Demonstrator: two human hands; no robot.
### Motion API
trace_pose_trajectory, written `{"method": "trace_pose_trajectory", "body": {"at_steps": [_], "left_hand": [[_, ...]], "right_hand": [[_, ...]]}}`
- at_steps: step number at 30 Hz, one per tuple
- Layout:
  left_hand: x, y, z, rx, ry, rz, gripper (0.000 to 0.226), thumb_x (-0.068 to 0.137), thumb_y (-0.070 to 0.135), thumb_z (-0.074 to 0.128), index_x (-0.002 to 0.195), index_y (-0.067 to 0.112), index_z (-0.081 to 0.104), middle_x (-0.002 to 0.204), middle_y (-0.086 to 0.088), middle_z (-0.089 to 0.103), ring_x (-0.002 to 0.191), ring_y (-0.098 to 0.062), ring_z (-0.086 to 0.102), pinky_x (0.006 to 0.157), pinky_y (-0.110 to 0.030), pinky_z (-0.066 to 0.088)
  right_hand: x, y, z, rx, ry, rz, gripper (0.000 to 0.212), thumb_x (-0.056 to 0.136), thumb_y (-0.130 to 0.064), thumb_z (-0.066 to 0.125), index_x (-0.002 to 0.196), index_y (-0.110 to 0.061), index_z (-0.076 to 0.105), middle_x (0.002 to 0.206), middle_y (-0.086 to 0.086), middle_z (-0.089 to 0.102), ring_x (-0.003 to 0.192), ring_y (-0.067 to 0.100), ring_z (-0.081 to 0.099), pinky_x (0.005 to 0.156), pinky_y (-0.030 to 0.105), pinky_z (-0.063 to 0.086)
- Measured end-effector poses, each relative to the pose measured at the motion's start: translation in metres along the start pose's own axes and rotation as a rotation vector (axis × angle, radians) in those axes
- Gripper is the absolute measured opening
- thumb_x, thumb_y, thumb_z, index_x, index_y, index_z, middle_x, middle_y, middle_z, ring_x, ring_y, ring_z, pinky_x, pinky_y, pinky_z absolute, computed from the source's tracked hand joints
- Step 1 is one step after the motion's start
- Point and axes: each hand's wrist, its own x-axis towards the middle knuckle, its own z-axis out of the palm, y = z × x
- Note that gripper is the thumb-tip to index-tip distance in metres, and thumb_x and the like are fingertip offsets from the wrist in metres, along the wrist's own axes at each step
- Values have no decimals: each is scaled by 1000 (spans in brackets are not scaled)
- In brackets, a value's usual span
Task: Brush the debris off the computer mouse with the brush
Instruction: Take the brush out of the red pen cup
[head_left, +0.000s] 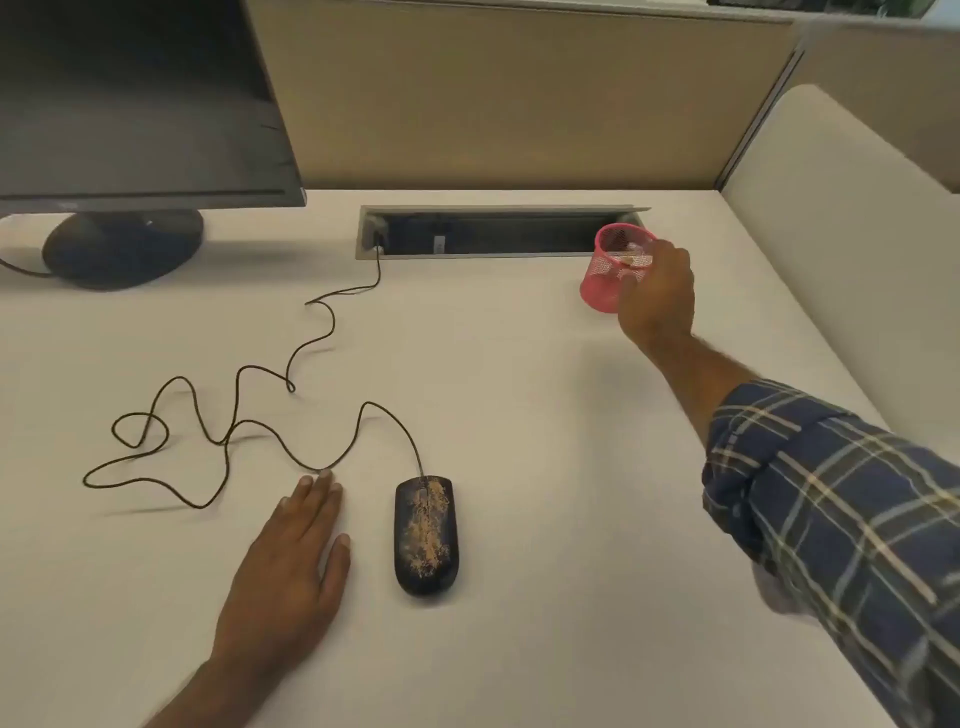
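R hand (657, 296) reaching into pink cup (602, 283) far right of mouse (427, 535), fingers' grip unclear; L hand (288, 566) lying flat, fingers released, just left of mouse.

A black computer mouse (427, 535) lies flat at lower centre of the frame, its top streaked with tan debris (428, 530). Its cord end points toward the frame's top.

We rest our left hand (291, 566) flat, palm down, fingers (317, 491) together and pointing away from us, thumb out to the side. Our right arm (810, 483), in a rolled plaid sleeve, stretches far forward, the right hand (657, 296) curled with knuckles up, its grip hidden from view.
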Motion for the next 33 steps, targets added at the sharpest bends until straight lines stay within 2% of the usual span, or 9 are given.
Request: {"method": "trace_pose_trajectory", "body": {"at_steps": [7,13,19,23,28,30,33], "left_hand": [[2,-2,2,26,21,20,64,96,46,27,151,13,31,159,7,24,149,-8,17,121,-20,4],[2,-2,3,29,45,27,62,96,43,29,150,12,35,158,6,25,149,-11,20,120,-19,4],[2,-3,4,24,58,31,63,96,44,30,150,12,35,158,6,26,148,-11,21,120,-20,5],[3,-5,6,25,59,34,65,95,47,27,150,14,34,159,7,24,149,-10,19,121,-21,4],[2,-4,7,5,60,23,68,94,50,22,152,14,31,159,8,21,149,-8,14,122,-27,9],[1,-5,8,-1,62,17,70,93,51,20,152,15,30,160,9,20,149,-7,12,122,-27,8],[1,-4,8,-4,68,19,71,93,52,17,152,15,28,160,8,18,149,-7,11,122,-25,6]], "right_hand": [[23,0,9,-65,-71,31,40,93,-23,54,131,-11,54,129,16,54,116,36,55,97,44,47],[28,-6,11,-108,31,90,31,96,-22,49,116,-2,63,117,18,66,104,38,63,88,44,51],[19,-10,-2,-178,93,-36,34,100,-22,42,115,-3,65,112,17,67,100,34,63,83,38,50],[-9,-17,-15,-56,218,-65,32,99,-20,42,111,-5,67,105,17,69,93,32,63,76,34,48],[-66,-26,-34,174,326,-109,19,92,-11,57,90,1,71,85,18,70,72,24,57,61,9,28],[-95,-31,-39,274,335,-113,13,89,-8,62,86,2,71,77,14,69,66,21,55,58,7,32],[-143,-34,-43,394,303,-76,9,87,-7,66,89,0,72,76,9,68,66,20,58,60,12,36]]}}
